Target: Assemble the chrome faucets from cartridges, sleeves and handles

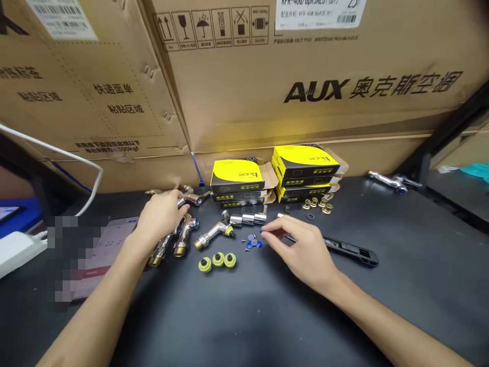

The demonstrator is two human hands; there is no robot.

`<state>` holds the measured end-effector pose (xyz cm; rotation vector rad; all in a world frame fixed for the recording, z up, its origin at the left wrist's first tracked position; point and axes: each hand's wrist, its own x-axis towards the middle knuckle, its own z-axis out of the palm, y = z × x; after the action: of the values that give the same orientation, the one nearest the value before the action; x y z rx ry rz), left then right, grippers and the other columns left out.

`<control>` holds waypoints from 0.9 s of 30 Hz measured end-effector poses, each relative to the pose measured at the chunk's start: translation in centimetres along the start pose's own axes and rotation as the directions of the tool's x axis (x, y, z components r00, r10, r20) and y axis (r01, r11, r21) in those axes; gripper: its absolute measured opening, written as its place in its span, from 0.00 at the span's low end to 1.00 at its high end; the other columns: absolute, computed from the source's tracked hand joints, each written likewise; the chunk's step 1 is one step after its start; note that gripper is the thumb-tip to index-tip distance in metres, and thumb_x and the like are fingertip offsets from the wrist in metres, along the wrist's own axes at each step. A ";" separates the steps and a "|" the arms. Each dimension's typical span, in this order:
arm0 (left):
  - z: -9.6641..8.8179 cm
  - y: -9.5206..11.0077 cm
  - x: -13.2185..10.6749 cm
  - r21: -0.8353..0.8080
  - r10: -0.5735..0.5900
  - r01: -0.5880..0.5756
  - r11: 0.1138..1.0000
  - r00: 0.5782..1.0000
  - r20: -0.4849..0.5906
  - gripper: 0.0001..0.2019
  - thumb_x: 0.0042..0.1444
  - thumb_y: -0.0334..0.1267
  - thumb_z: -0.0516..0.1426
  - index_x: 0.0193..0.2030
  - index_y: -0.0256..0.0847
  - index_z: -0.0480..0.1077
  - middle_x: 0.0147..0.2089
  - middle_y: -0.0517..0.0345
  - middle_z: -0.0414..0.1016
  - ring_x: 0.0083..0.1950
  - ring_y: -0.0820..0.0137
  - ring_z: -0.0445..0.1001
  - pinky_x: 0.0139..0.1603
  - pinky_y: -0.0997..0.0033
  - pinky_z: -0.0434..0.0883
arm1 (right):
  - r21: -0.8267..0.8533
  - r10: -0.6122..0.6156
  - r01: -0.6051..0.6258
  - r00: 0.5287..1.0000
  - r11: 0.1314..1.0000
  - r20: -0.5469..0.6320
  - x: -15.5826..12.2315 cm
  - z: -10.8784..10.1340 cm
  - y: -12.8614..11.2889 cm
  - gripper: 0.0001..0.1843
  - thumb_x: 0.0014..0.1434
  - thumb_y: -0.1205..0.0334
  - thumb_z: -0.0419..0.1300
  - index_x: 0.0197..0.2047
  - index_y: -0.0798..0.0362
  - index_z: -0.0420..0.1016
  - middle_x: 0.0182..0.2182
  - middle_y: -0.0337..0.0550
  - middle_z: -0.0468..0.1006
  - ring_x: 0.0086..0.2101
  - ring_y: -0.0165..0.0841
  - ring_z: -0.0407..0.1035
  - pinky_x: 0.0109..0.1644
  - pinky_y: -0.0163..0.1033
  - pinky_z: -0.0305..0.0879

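Observation:
My left hand (158, 216) is closed around a chrome faucet (194, 199) at the back left; the palm hides part of it. More chrome faucet bodies with brass threaded ends (180, 247) lie below that hand. My right hand (301, 244) pinches a small blue piece (261, 231) between thumb and forefinger, mostly covered by the fingertips. Just left of it are several blue and clear discs (254, 243) with small screws (243, 241). One faucet body (212, 234) with a yellow-green cartridge in its side lies between the hands. Three loose yellow-green cartridges (218, 259) stand in front.
Yellow-black boxes (239, 176) are stacked at the back beside a second stack (305, 163). Chrome sleeves (248, 219), brass fittings (326, 208) and a black utility knife (355, 252) lie nearby. A phone (110, 244) is at left, another faucet (389, 181) at far right. Large cartons (324, 61) stand behind.

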<state>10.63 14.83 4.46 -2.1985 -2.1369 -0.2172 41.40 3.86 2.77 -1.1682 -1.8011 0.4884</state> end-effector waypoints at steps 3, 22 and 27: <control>1.1 -0.5 0.7 -0.021 -0.053 0.053 0.998 0.999 -0.008 0.20 0.58 0.45 0.57 0.54 0.37 0.75 0.44 0.35 0.83 0.51 0.42 0.80 0.50 0.54 0.73 | -0.007 -0.036 0.036 0.999 0.999 0.015 0.5 0.7 -0.6 0.05 0.62 0.70 0.63 0.37 0.52 0.79 0.31 0.38 0.82 0.31 0.30 0.75 0.38 0.35 0.72; -5.9 1.8 -4.7 -0.678 0.047 0.012 0.735 0.997 0.068 0.26 0.49 0.61 0.62 0.42 0.39 0.82 0.40 0.53 0.86 0.41 0.57 0.81 0.40 0.67 0.72 | -0.451 -0.589 0.523 0.808 0.723 -0.007 8.6 6.5 -5.9 0.16 0.73 0.68 0.49 0.42 0.54 0.79 0.44 0.46 0.83 0.45 0.35 0.74 0.55 0.40 0.71; -5.8 1.0 -4.8 -0.703 0.058 0.006 0.712 0.996 0.068 0.26 0.49 0.60 0.63 0.44 0.40 0.82 0.38 0.55 0.85 0.40 0.58 0.80 0.39 0.67 0.72 | -0.490 -0.650 0.551 0.759 0.675 -0.041 8.2 7.0 -5.2 0.17 0.73 0.68 0.49 0.47 0.56 0.80 0.46 0.47 0.83 0.46 0.36 0.75 0.55 0.41 0.72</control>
<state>11.25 9.22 9.49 -2.6256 -2.3212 -1.1400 31.61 9.47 6.79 -0.7800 -2.0240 -0.4674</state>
